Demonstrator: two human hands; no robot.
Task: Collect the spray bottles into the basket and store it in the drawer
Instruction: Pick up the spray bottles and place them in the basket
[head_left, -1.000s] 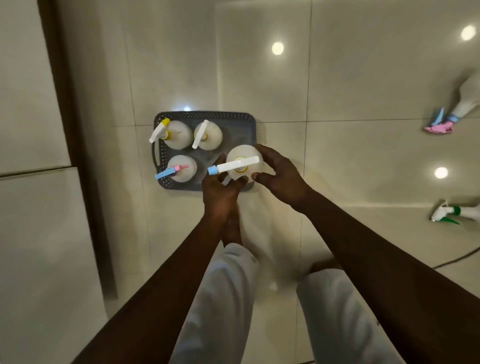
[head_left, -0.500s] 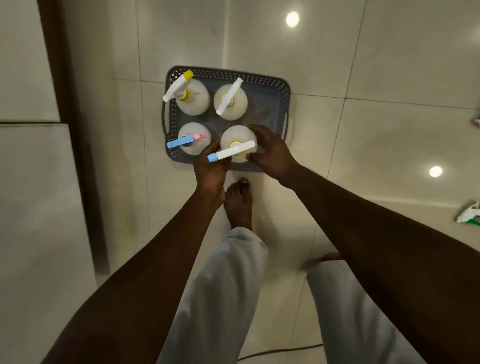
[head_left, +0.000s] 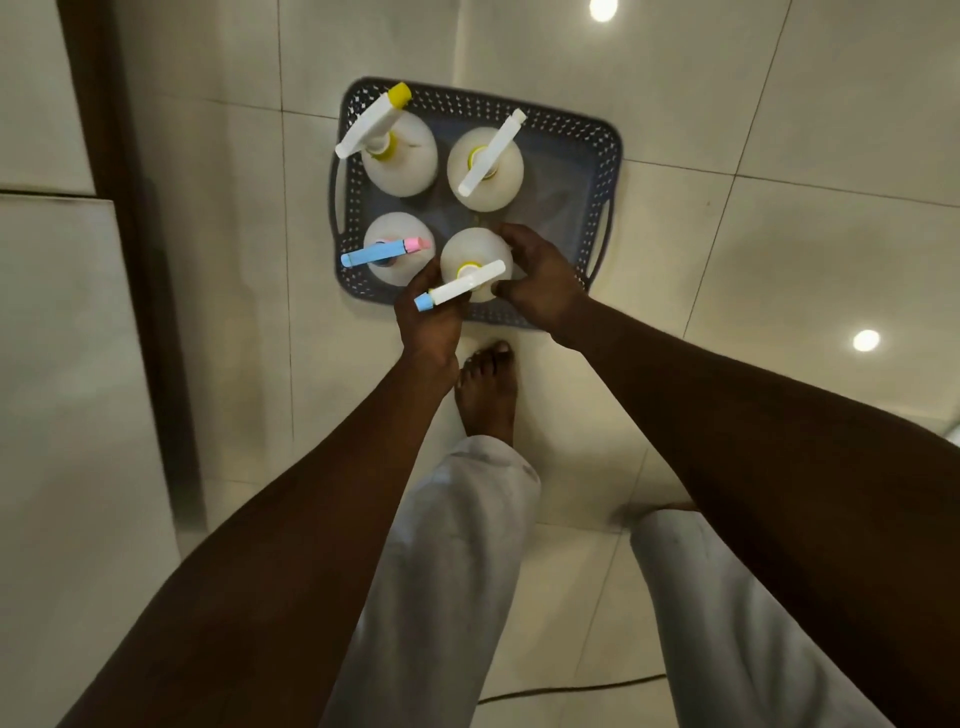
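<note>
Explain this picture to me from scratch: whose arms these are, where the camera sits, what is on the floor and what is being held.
There is no machine here. A person wears a camera on the head, looking down, so you see their own arms, trouser legs and a bare foot.

On the tiled floor sits a dark perforated basket with four white spray bottles standing in it: one with a yellow nozzle, one all white, one with a blue and pink trigger, and one with a blue nozzle.

The left hand and right hand both have their grip on that last bottle, at the basket's near side.
</note>
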